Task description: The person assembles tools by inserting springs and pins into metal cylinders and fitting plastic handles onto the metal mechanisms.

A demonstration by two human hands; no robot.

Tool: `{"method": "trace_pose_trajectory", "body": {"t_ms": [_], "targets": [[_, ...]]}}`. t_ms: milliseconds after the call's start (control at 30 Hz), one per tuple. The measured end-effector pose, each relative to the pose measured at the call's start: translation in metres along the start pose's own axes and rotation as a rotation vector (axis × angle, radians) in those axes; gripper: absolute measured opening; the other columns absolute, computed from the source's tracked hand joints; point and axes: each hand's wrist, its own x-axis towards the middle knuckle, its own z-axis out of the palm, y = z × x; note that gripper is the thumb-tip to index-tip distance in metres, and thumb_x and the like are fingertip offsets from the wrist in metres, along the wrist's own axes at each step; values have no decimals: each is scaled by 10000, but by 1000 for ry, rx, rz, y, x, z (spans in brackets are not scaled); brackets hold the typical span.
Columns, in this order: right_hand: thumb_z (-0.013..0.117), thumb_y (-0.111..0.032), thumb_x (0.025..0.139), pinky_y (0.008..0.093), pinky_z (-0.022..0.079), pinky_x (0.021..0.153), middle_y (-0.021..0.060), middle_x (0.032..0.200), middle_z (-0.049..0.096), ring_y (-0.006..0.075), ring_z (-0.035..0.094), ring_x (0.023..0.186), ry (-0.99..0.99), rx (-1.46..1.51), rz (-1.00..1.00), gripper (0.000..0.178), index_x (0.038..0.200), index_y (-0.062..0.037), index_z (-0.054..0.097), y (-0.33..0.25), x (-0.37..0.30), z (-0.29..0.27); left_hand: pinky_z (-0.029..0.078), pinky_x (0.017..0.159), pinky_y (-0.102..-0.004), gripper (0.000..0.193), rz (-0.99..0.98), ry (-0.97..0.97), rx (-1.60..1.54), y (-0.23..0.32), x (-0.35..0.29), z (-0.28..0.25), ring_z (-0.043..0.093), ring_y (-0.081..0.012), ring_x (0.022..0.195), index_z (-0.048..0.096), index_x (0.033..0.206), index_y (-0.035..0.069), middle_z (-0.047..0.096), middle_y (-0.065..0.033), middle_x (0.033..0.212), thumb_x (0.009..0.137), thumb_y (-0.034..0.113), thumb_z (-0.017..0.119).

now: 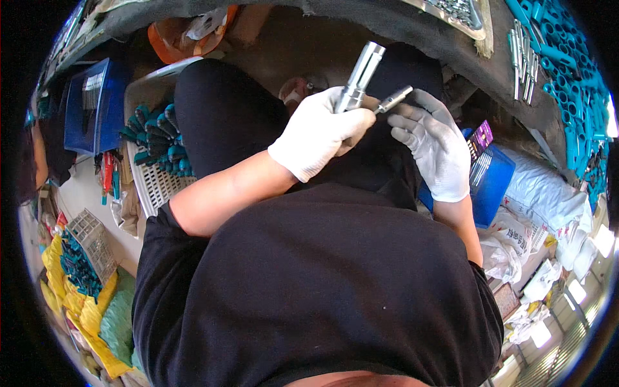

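Note:
My left hand [322, 132], in a white glove, is closed around a shiny slotted metal tube [363, 74] that points up and away. From the same grip a thinner metal rod with a small hole [394, 99] sticks out to the right. My right hand [438, 145], also gloved, hovers just right of the rod's tip, its fingers loosely curled and apart. Nothing shows in it, and it looks separate from the rod. The palm side of my left hand's grip is hidden.
Teal tubes [567, 97] and slim metal rods [523, 61] lie on the dark bench at the right. Below is a blue bin [496, 187]. To the left stand a white basket [151, 187] of teal-handled pieces and another blue bin [87, 106]. An orange bag [171, 42] lies beyond my knees.

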Motion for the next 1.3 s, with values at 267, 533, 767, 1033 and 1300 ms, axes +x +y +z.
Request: {"method": "trace_pose_trajectory", "body": {"t_ms": [267, 533, 767, 1033, 1300], "targets": [[600, -56, 814, 426, 434, 1001, 278, 1262, 497, 370, 528, 1178, 12, -191, -153, 586, 1320, 91, 344, -9, -6, 0, 259, 408, -198, 179, -10, 21, -17, -1, 5, -1, 342, -38, 454, 575, 995, -36, 430, 24, 579, 876, 97, 572], [547, 30, 854, 385, 485, 950, 248, 1208, 556, 332, 579, 1119, 159, -342, -448, 433, 1263, 80, 416, -56, 1, -10, 267, 413, -207, 135, -19, 8, 19, 0, 7, -1, 348, -49, 454, 561, 964, -24, 419, 25, 586, 867, 69, 552], [410, 114, 844, 323, 475, 950, 205, 1158, 602, 251, 605, 1089, 340, -998, -850, 406, 1243, 50, 457, -118, 70, -43, 279, 424, -212, 94, -37, -20, -13, 6, 5, 5, 352, -59, 458, 556, 920, 5, 416, 19, 569, 864, 81, 561], [359, 133, 822, 296, 402, 1010, 159, 1170, 616, 206, 574, 1135, 325, -1006, -828, 478, 1269, 0, 461, -133, 70, -52, 268, 412, -213, 103, -36, 34, -6, 7, 6, 0, 344, -61, 445, 543, 934, -5, 404, 21, 561, 864, 71, 551], [604, -27, 831, 270, 492, 791, 77, 950, 684, 148, 649, 847, 478, -1551, -565, 203, 1030, -43, 638, -156, 55, -50, 299, 440, -206, 127, -83, 10, -45, 9, 12, -2, 368, -53, 464, 579, 940, -10, 450, 12, 575, 849, 78, 577]]}}
